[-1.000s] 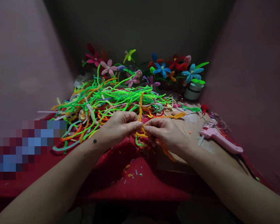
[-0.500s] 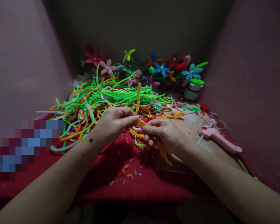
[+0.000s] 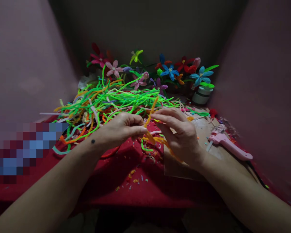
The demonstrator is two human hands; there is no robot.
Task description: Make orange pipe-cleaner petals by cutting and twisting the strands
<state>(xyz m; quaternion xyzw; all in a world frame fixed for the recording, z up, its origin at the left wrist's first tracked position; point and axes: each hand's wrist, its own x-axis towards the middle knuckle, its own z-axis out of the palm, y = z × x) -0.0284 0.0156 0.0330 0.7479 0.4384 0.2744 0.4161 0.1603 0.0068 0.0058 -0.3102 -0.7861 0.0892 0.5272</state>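
Note:
My left hand (image 3: 126, 128) pinches an orange pipe cleaner (image 3: 149, 138) between thumb and forefinger, over the red cloth. The strand's free end sticks up, leaning right, and a wider looped part hangs just below the pinch. Close on the right is my right hand (image 3: 181, 134), fingers stretched out and thumb apart. Its fingertips are at the upright end of the strand; whether they touch it I cannot tell. Another orange length (image 3: 171, 151) runs beneath the right hand, partly hidden by it.
Behind the hands lies a heap of pipe cleaners (image 3: 121, 97), mostly green. Fuzzy flowers (image 3: 170, 72) stand at the back, near a jar (image 3: 202, 94). A pink glue gun (image 3: 230, 145) rests on a cardboard sheet (image 3: 181, 171) at right. Snippets litter the red cloth (image 3: 106, 191).
My right hand has let go of the orange pipe cleaner and risen, its fingers spreading toward the upright end. That end now leans to the right. My left hand keeps its pinch.

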